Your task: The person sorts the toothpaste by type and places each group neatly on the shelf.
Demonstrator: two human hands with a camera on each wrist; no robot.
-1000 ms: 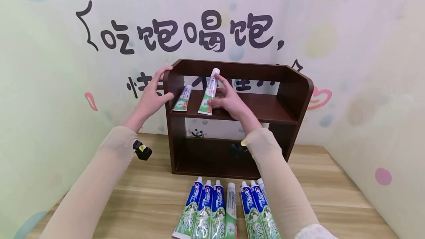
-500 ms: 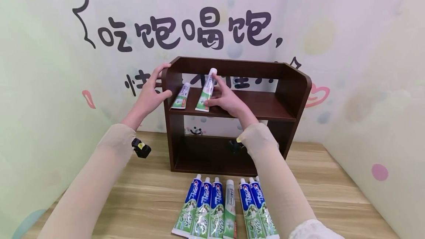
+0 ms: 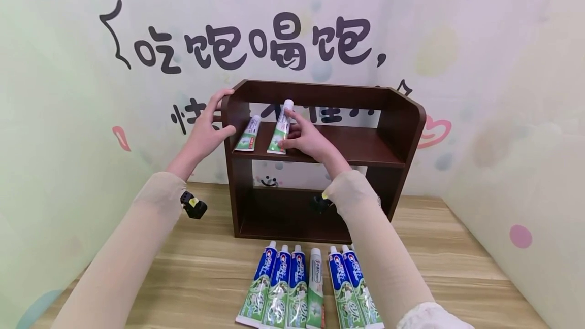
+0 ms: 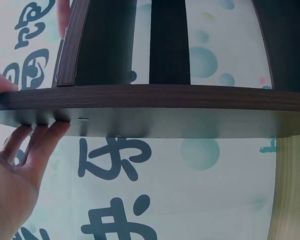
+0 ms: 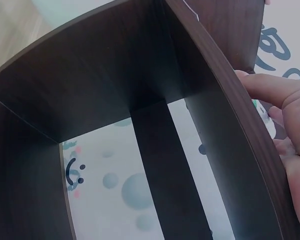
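My right hand point(image 3: 308, 138) holds a white-and-green toothpaste tube point(image 3: 280, 133) on the upper level of a dark brown two-tier shelf point(image 3: 347, 143). The tube leans back, cap up, its flat end at the board's front edge. To its left leans a matching second tube point(image 3: 249, 135), beside the side panel. My left hand point(image 3: 205, 128) grips that left panel, thumb at the front edge and fingers on the outer face. In the left wrist view, the left hand point(image 4: 20, 160) has its fingertips against the panel point(image 4: 155, 120). The right wrist view mostly hides the held tube behind the shelf board point(image 5: 240, 120).
On the wooden table point(image 3: 205, 268) before the shelf lie several blue-and-green Crest tubes point(image 3: 276, 288), with one white-and-green tube point(image 3: 315, 288) among them. My right forearm point(image 3: 388, 248) covers part of the right-hand group. A printed wall point(image 3: 183, 9) stands close behind the shelf.
My right hand and its toothpaste tube have shifted slightly left and down, the cap end sinking back. The left hand keeps its grip on the panel. The head view has moved a little.
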